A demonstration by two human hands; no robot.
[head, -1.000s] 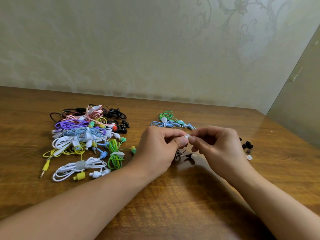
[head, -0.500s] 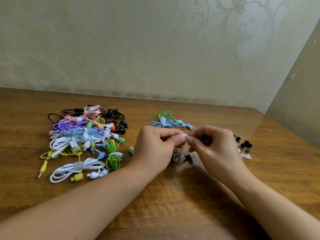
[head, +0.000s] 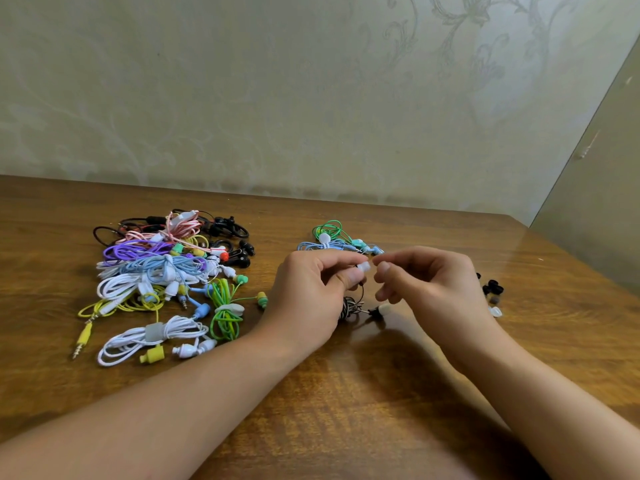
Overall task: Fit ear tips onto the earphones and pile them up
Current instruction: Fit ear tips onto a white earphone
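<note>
My left hand (head: 311,292) pinches a black earbud with a white ear tip (head: 363,267) on its end. Its black-and-white cord (head: 349,306) hangs down to a coil on the table, and the second earbud (head: 381,309), also white-tipped, lies beside the coil. My right hand (head: 429,282) hovers a short gap to the right of the tip, fingers curled, holding nothing that I can see. Loose black and white ear tips (head: 491,292) lie on the table just right of my right hand.
A big heap of coiled earphones (head: 162,275) in many colours covers the left of the wooden table (head: 346,393). A small pile of green and blue earphones (head: 332,239) lies behind my hands. The wall stands close behind, and the table edge runs at the right.
My right hand's fingers have come off the white ear tip and drawn slightly right, leaving a gap. The tip now shows on the earbud in my left hand.
</note>
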